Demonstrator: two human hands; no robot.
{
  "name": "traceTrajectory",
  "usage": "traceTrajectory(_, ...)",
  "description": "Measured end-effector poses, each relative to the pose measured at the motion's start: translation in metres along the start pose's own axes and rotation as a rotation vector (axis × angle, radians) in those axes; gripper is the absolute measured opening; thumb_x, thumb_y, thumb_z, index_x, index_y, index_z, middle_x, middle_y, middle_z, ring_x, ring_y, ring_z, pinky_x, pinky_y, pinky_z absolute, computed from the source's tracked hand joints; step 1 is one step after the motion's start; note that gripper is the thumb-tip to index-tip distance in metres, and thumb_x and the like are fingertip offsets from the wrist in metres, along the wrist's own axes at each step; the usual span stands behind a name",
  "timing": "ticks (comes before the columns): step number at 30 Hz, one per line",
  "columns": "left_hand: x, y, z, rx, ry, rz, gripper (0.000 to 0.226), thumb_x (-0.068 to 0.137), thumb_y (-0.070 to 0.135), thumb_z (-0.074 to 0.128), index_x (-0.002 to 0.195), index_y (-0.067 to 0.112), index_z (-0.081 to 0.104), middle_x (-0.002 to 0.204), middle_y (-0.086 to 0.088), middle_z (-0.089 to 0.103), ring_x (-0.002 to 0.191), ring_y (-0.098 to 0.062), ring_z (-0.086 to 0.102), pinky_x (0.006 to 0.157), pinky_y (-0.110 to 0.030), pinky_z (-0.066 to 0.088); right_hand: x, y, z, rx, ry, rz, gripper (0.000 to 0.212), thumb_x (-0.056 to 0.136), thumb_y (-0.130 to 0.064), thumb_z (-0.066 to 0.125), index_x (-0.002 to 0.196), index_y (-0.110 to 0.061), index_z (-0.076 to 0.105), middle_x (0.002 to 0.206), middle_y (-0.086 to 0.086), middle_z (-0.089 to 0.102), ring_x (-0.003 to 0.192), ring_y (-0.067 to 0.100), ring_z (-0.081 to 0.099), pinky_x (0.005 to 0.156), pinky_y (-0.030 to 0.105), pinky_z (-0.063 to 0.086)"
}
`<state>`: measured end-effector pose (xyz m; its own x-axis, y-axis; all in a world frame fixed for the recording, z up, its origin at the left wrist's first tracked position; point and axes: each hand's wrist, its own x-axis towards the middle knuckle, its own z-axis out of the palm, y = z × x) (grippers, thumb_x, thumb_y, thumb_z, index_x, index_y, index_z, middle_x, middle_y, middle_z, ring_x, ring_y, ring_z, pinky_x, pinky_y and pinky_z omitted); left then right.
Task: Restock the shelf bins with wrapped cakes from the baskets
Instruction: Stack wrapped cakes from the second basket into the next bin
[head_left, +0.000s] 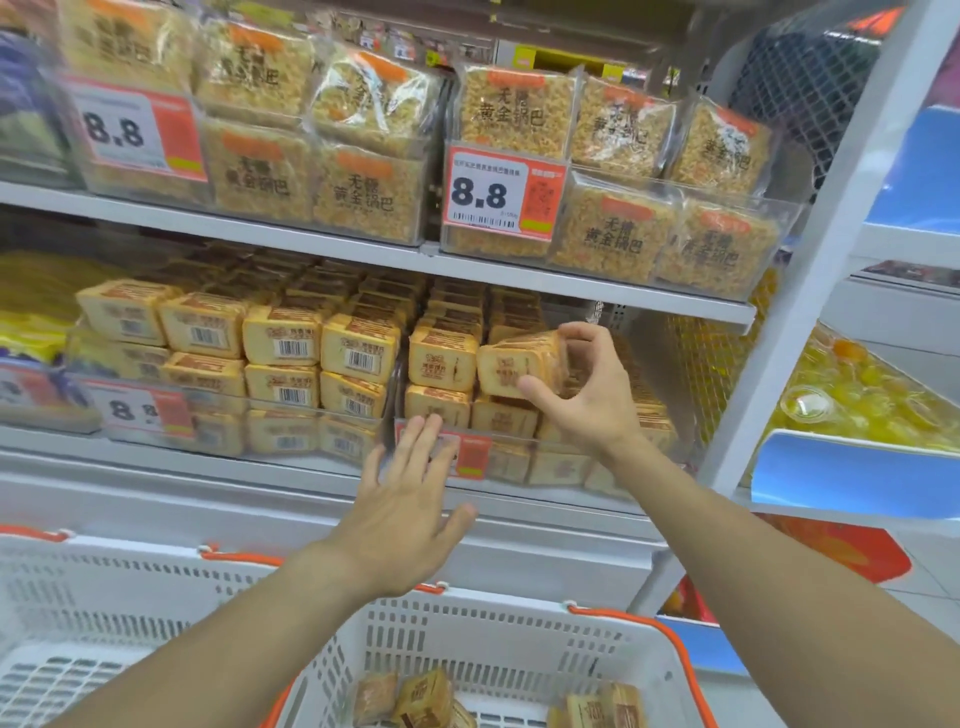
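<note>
Placing step: right hand (582, 384) is gripping a wrapped cake (519, 364), seating it atop the right shelf bin (519, 447); left hand (410, 499) is hovering released, fingers straight. Next, probably: let go, reach into the basket (519, 639).

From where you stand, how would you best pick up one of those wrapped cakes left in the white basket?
Come from above, since the basket's walls block the sides. Pinch a loose cake across its two narrow edges; the pack in the right hand is held that way. The left hand is open and nearer.
</note>
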<state>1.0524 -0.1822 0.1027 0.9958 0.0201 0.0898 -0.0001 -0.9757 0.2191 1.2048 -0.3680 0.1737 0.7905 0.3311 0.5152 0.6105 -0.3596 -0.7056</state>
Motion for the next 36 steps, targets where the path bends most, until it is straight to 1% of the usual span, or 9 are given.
traceTrajectory(9,-0.003,-0.008,0.002,-0.012,0.038,0.032,0.093,0.082,0.068,-0.009,0.161,0.023,0.009,0.163,0.01,-0.032,0.146,-0.005,-0.036,0.123,-0.052,-0.005,0.012,0.025,0.019,-0.262,-0.059,0.131,0.066,0.086,-0.056,0.065,0.144,-0.026,0.053,0.131,-0.006,0.066,0.123,0.019,0.059,0.105,0.044,0.05)
traceTrajectory(16,-0.001,-0.002,0.006,0.011,0.039,0.014,0.096,0.082,0.072,-0.012,0.161,0.022,0.012,0.163,0.006,-0.032,0.147,-0.01,-0.036,0.123,-0.056,-0.003,-0.013,0.014,0.027,-0.231,0.061,0.113,0.073,0.089,-0.041,0.073,0.148,-0.019,0.036,0.134,-0.001,0.061,0.125,0.017,0.055,0.107,0.043,0.045)
traceTrajectory(20,-0.001,0.005,0.005,0.03,0.061,-0.017,0.086,0.086,0.066,0.005,0.157,0.02,0.02,0.167,0.0,-0.022,0.152,-0.017,-0.027,0.122,-0.056,0.001,-0.045,0.007,0.024,-0.317,0.244,-0.071,0.035,0.09,-0.032,0.074,0.119,-0.021,0.057,0.104,-0.008,0.058,0.102,0.015,0.053,0.096,0.04,0.041)
traceTrajectory(24,0.005,0.015,0.017,-0.008,0.287,0.056,0.052,0.092,0.048,0.036,0.128,0.016,0.056,0.161,-0.016,0.026,0.151,-0.032,0.018,0.114,-0.053,0.026,-0.094,0.016,0.022,-0.247,0.227,-0.2,0.013,0.093,-0.026,0.07,0.086,-0.021,0.061,0.076,-0.011,0.056,0.075,0.008,0.051,0.074,0.035,0.043)
traceTrajectory(26,0.008,0.017,0.028,-0.09,0.412,0.179,0.03,0.095,0.04,0.037,0.101,0.021,0.059,0.128,-0.005,0.054,0.119,-0.025,0.05,0.094,-0.044,0.043,-0.124,0.027,0.024,-0.139,0.161,-0.142,0.026,0.098,-0.039,0.06,0.077,-0.023,0.056,0.063,-0.012,0.05,0.06,0.008,0.047,0.059,0.029,0.04)
traceTrajectory(29,-0.002,0.027,0.046,-0.195,-0.029,0.202,0.023,0.1,0.031,0.04,0.078,0.026,0.047,0.088,0.003,0.061,0.079,-0.02,0.052,0.072,-0.037,0.043,-0.173,0.06,0.026,-0.166,0.0,0.001,0.055,0.103,-0.056,0.036,0.065,-0.017,0.049,0.054,-0.004,0.046,0.051,0.014,0.044,0.051,0.037,0.035)
traceTrajectory(32,-0.016,0.025,0.087,-0.004,-0.548,0.025,0.018,0.101,0.023,0.043,0.093,0.015,0.057,0.111,-0.012,0.068,0.101,-0.031,0.061,0.091,-0.036,0.047,-0.221,0.106,0.027,-0.243,-0.226,0.208,0.043,0.101,-0.052,0.04,0.073,-0.021,0.054,0.054,-0.003,0.047,0.054,0.017,0.049,0.053,0.039,0.038)
traceTrajectory(34,-0.034,0.026,0.123,0.01,-0.681,-0.085,0.019,0.099,0.02,0.045,0.1,0.011,0.062,0.113,-0.009,0.067,0.106,-0.029,0.061,0.092,-0.032,0.047,-0.25,0.131,0.028,-0.301,-0.446,0.39,0.015,0.1,-0.037,0.051,0.094,-0.025,0.058,0.06,-0.006,0.054,0.062,0.017,0.057,0.058,0.037,0.042)
traceTrajectory(36,-0.059,0.029,0.164,-0.142,-0.676,-0.216,0.017,0.102,0.015,0.044,0.097,0.011,0.06,0.096,-0.002,0.059,0.094,-0.022,0.055,0.077,-0.024,0.038,-0.282,0.154,0.033,-0.346,-0.683,0.564,0.014,0.098,-0.03,0.055,0.11,-0.022,0.056,0.073,-0.004,0.059,0.071,0.019,0.06,0.064,0.035,0.046)
